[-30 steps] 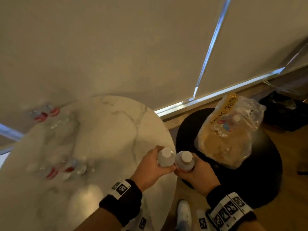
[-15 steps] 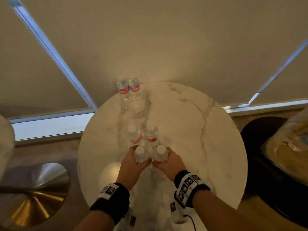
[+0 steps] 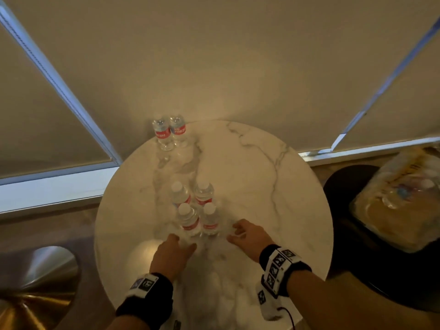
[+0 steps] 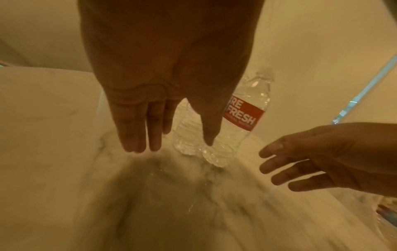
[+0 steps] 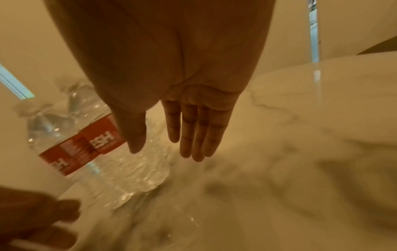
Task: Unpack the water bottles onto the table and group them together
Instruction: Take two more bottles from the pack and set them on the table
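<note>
- Now both hands hovering empty, fingers spread: left hand [image 3: 172,256], right hand [image 3: 248,234], flanking the near bottle pair [image 3: 198,221].
- Near pair standing upright on desk [image 3: 273,210], touching the middle pair [image 3: 191,195] — prob. building one cluster.
- Far pair [image 3: 170,132] sitting apart at back edge, needing regrouping.
- Vs 0.5 s ago: hands were gripping the near pair; now letting go.
- Pack [image 3: 402,198] w/ more bottles sitting on stool at right.

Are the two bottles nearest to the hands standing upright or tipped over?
Upright. The two nearest bottles stand on the marble table, white caps up, and both hands are off them.
</note>
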The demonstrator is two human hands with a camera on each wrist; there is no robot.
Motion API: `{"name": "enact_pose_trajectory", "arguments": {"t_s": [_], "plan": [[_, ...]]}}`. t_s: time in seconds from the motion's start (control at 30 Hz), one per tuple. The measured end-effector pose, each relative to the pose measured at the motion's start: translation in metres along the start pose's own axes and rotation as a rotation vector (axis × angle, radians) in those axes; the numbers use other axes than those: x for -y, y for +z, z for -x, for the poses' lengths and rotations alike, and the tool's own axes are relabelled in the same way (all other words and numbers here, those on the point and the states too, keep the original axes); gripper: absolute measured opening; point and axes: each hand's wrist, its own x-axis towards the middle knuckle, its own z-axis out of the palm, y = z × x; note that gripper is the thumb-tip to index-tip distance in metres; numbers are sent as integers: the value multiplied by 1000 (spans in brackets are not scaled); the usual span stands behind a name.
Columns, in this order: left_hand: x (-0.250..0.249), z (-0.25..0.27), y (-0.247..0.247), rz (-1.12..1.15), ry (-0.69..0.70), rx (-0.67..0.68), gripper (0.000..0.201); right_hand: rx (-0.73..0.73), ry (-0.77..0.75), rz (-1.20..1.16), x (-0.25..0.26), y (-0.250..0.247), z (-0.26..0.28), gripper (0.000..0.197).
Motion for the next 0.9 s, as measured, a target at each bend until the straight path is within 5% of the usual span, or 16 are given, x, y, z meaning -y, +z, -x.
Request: {"name": "enact_pose_trajectory", "arguments": {"t_s": [0.23, 0.5, 0.6, 0.7, 0.8, 0.9], "plan": [[-44, 36, 66, -88, 189, 103, 26, -262, 142, -167, -122, -103, 54, 24], [-264, 63, 203, -62, 590, 311, 7, -534, 408, -449, -280, -270, 47, 22], [-355, 62, 266, -9, 704, 441, 12, -619, 485, -571, -332, -324, 14, 27], [-434, 45, 335, -47, 808, 436, 18, -642, 536, -622, -361, -365, -16, 13], [-495, 18, 396, -184, 771, 477, 33, -665, 503, -637, -382, -398, -42, 20], [-535, -11, 430, -385, 729, 376, 45, -662, 421, -553, -399, -415, -65, 40]]}}
